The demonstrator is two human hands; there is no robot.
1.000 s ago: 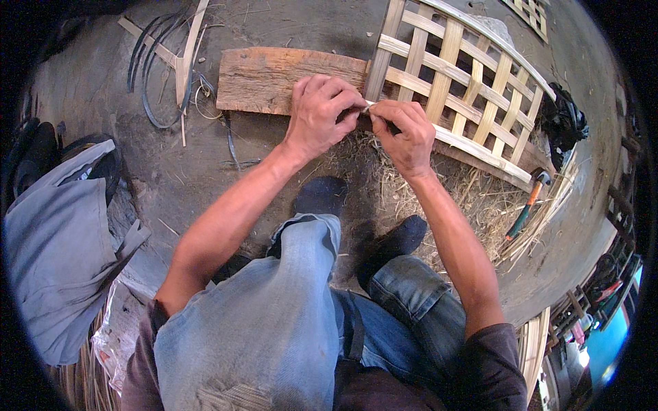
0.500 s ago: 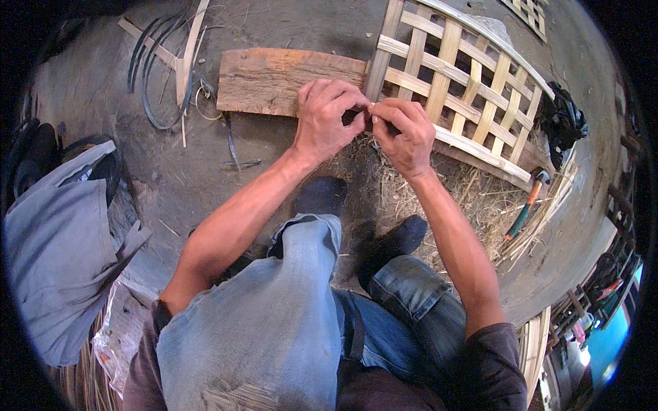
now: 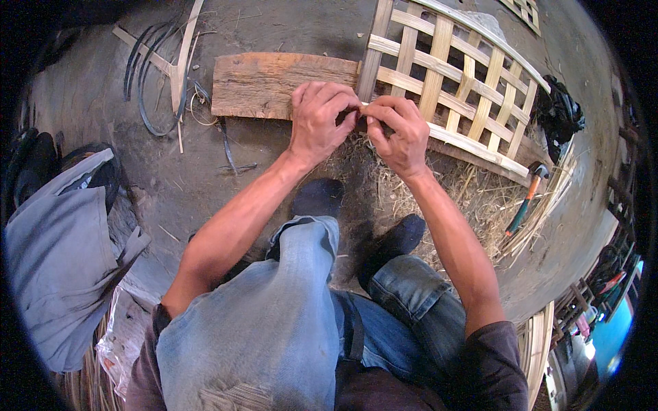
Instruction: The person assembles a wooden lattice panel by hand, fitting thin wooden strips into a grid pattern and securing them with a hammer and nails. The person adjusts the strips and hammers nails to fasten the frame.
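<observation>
A thin, pale bamboo strip (image 3: 365, 107) is pinched between the fingertips of both hands, just above the near edge of a woven lattice (image 3: 458, 82); only a short piece of it shows, and its long axis seems to run left to right, though most is hidden by the fingers. The left hand (image 3: 319, 123) is curled, thumb and fingers pressed together on the strip's left end. The right hand (image 3: 401, 133) is closed in the same way on the right end, knuckles touching the left hand. The lattice is made of flat, smooth, yellowish slats crossed in an open square weave, its frame slanting away to the right. A rough, weathered plank (image 3: 274, 83) lies beside it on the left, long axis across the view. Dry straw-like shavings (image 3: 473, 198) are strewn on the grey dirt floor (image 3: 274, 20) beneath. A hammer (image 3: 526, 198) with a green and orange handle lies to the right. Dark cable loops (image 3: 147, 75) are seen far left, and blue jeans (image 3: 274, 322) below.
</observation>
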